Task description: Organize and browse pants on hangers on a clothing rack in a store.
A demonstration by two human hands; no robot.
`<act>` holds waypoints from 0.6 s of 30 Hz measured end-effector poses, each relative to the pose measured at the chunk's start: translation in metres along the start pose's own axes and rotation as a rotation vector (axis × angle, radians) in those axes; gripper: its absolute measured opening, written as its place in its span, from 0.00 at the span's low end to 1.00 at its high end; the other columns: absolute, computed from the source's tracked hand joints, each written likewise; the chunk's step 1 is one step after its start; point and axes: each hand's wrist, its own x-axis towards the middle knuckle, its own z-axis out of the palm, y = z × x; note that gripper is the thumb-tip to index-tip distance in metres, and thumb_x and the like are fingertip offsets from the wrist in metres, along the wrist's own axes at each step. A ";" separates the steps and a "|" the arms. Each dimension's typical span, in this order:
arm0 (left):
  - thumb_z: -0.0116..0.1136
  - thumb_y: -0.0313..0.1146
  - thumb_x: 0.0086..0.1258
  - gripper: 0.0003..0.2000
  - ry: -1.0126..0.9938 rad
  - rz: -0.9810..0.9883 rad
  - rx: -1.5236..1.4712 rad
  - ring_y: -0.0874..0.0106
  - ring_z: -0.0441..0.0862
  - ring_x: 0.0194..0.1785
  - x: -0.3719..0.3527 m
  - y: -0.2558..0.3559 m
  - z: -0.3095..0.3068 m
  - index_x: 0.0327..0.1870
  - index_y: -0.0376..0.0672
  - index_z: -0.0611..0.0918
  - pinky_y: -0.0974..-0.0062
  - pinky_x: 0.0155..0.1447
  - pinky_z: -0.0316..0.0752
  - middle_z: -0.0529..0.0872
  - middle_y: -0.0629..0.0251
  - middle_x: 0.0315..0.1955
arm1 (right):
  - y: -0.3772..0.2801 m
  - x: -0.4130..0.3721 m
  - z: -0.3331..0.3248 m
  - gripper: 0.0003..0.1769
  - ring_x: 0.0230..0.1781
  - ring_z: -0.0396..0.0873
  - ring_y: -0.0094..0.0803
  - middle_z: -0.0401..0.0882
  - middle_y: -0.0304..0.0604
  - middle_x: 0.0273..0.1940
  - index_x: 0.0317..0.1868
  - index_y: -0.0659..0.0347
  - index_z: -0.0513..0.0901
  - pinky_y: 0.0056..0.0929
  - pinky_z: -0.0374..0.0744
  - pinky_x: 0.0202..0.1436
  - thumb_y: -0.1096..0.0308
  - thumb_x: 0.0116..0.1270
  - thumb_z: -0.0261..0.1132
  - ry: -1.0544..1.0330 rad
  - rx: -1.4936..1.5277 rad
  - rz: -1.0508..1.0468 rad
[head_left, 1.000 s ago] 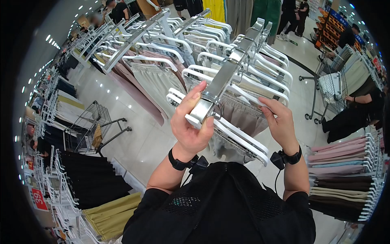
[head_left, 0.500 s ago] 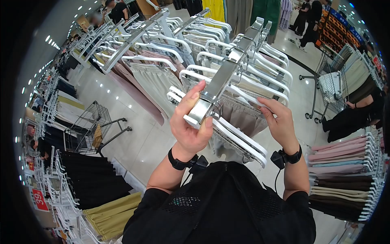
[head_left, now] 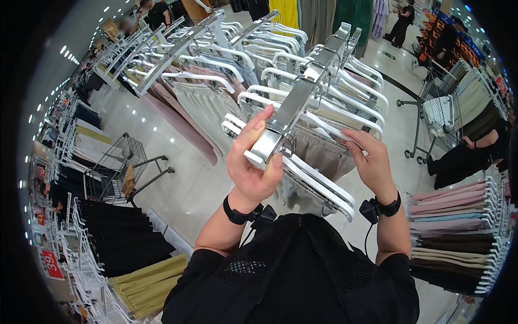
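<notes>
My left hand (head_left: 252, 162) is wrapped around the front end of a metal rack bar (head_left: 294, 106), with the thumb on the near side. Fingers of my right hand (head_left: 369, 156) pinch the end of a white hanger (head_left: 324, 125) to the right of the bar. Grey-beige elastic-waist trousers (head_left: 318, 151) hang just below that hanger. Nearer to me, two white hangers (head_left: 324, 186) sit close together at the bar's end, with pale garments under them. More white hangers line the bar farther back.
Another rack with pale trousers (head_left: 202, 108) stands at the left. One shopping cart (head_left: 121, 167) is on the left floor, another (head_left: 440, 110) at the right. Black and olive garments (head_left: 148, 286) hang lower left, pink ones (head_left: 450, 200) lower right. A person in black (head_left: 475, 151) is at the right edge.
Both of my hands and the hangers hold nearly the same place. People in the upper right background have shifted position.
</notes>
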 end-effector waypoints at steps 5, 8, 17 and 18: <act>0.65 0.32 0.73 0.25 0.002 -0.021 0.000 0.45 0.82 0.70 0.000 0.000 0.000 0.68 0.34 0.74 0.55 0.74 0.75 0.81 0.30 0.65 | -0.003 -0.001 -0.004 0.15 0.47 0.89 0.42 0.89 0.50 0.49 0.59 0.64 0.87 0.34 0.84 0.50 0.76 0.74 0.69 -0.039 -0.035 0.024; 0.65 0.32 0.72 0.25 -0.006 -0.023 0.006 0.46 0.82 0.70 -0.002 0.000 -0.001 0.68 0.34 0.74 0.55 0.74 0.75 0.81 0.30 0.66 | -0.003 -0.004 -0.004 0.19 0.55 0.87 0.45 0.87 0.49 0.56 0.59 0.63 0.87 0.36 0.83 0.57 0.75 0.68 0.74 0.100 -0.127 -0.086; 0.61 0.40 0.81 0.25 -0.068 -0.038 0.047 0.63 0.87 0.58 -0.005 -0.004 -0.005 0.70 0.36 0.69 0.69 0.54 0.85 0.74 0.25 0.70 | -0.048 -0.026 -0.028 0.23 0.57 0.86 0.49 0.85 0.53 0.61 0.63 0.63 0.85 0.40 0.84 0.60 0.72 0.68 0.75 -0.354 0.184 -0.226; 0.61 0.41 0.81 0.25 -0.074 -0.028 0.059 0.63 0.87 0.58 -0.005 -0.004 -0.006 0.70 0.36 0.69 0.68 0.54 0.86 0.74 0.25 0.70 | -0.050 -0.029 -0.026 0.22 0.58 0.86 0.51 0.85 0.54 0.61 0.63 0.65 0.85 0.41 0.84 0.61 0.67 0.71 0.73 -0.407 0.225 -0.148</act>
